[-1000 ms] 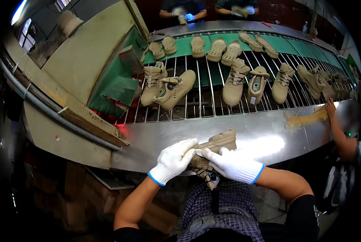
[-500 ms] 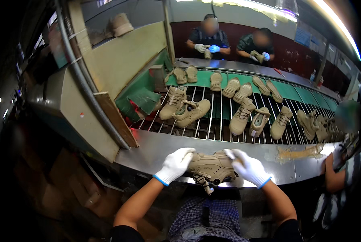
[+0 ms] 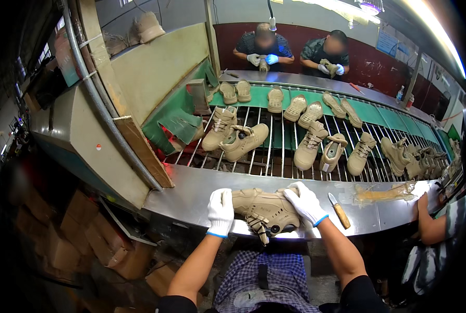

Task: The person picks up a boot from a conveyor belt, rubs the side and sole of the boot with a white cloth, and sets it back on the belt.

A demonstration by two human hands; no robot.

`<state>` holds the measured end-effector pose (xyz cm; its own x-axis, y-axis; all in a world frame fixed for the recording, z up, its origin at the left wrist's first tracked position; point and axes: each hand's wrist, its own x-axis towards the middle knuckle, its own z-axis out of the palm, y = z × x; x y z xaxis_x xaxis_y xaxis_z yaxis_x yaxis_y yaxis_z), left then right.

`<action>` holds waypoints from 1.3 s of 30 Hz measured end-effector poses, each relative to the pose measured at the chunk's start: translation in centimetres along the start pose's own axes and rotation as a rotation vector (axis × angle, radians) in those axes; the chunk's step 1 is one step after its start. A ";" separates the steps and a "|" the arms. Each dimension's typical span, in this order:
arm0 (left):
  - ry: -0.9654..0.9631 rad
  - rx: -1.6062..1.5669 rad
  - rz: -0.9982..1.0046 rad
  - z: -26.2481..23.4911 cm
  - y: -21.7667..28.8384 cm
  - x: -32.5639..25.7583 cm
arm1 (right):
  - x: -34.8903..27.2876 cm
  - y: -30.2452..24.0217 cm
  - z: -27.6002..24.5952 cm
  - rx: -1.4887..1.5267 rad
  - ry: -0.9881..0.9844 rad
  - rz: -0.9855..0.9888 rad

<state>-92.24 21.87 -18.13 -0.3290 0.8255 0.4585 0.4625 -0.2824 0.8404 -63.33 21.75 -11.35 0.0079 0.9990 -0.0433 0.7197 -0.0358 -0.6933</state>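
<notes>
A beige lace-up shoe [image 3: 273, 205] lies on its side, sole turned away from me, over the front edge of the metal bench. Its laces hang down toward me. My left hand [image 3: 221, 213], in a white glove with a blue cuff, is closed round the end at the left. At the other end my gloved right hand [image 3: 306, 203] grips the shoe from above, fingertips on its upper side. Just right of that hand, a small knife [image 3: 340, 213] with a wooden handle lies on the bench, touched by neither hand.
Beyond the metal bench [image 3: 191, 188], a roller rack [image 3: 267, 156] carries several beige shoes [image 3: 310, 146]. Loose soles [image 3: 295, 107] rest on a green belt [image 3: 259, 99]. Two co-workers [image 3: 264, 47] handle shoes opposite. Another person's arm [image 3: 430, 221] is at right. Cardboard boxes [image 3: 87, 214] stand lower left.
My left hand has turned and wrapped round the shoe's left end. My right hand has shifted left along with its forearm. The knife, not visible before, now shows on the bench.
</notes>
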 end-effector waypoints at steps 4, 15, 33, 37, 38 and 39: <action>-0.155 0.061 -0.168 -0.6 -0.2 2.6 | -5.0 -1.3 -0.8 -0.044 -0.281 0.022; -0.746 -0.093 0.002 1.2 6.7 -2.3 | -20.6 0.5 4.1 0.318 -0.580 0.269; -0.684 -0.551 -0.248 -0.7 2.6 -4.0 | -15.0 3.0 8.0 1.097 -0.947 0.113; -0.688 -0.438 -0.201 -0.4 3.9 -3.8 | -19.1 3.6 8.1 1.346 -0.816 0.103; -0.662 -0.380 -0.149 0.1 4.2 -3.5 | -19.3 3.2 7.4 1.325 -0.732 0.114; -0.609 -0.280 -0.066 0.3 3.4 -3.3 | -19.3 2.2 6.1 1.405 -0.673 0.152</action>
<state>-89.32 18.34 -16.83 0.2122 0.9503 0.2278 0.2000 -0.2704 0.9418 -66.09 2.21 -16.43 -0.5589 0.8028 -0.2078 -0.4615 -0.5093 -0.7264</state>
